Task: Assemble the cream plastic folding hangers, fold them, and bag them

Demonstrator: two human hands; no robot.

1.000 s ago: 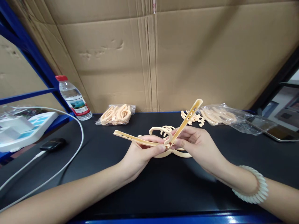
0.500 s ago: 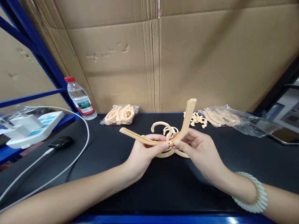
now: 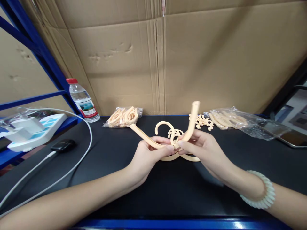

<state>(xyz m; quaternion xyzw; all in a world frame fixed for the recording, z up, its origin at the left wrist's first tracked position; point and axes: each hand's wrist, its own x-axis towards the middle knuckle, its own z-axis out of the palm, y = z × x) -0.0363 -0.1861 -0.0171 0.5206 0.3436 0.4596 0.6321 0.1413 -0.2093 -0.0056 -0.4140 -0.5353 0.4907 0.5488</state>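
Both my hands hold a peach-coloured plastic folding hanger above the black tabletop (image 3: 120, 188). My left hand (image 3: 150, 156) is closed on the left hanger arm (image 3: 142, 134), which slants up to the left. My right hand (image 3: 203, 150) pinches the right hanger arm (image 3: 193, 119), which stands almost upright. The two arms meet between my thumbs, and the hanger's hook (image 3: 163, 125) curls up behind them. More peach hanger parts (image 3: 185, 157) lie on the table under my hands.
A bag of peach parts (image 3: 123, 116) and a water bottle (image 3: 82, 100) sit at the back left. Loose parts (image 3: 202, 121) and another plastic bag (image 3: 236, 123) lie at the back right. A white cable (image 3: 79, 159), a black device (image 3: 63, 145) and a white power strip (image 3: 35, 129) are at the left. Cardboard (image 3: 168, 57) walls the back.
The two hanger arms have folded upward: the left arm's tip rose from near level, and the right arm swung from a slant to almost upright. My hands stayed in place.
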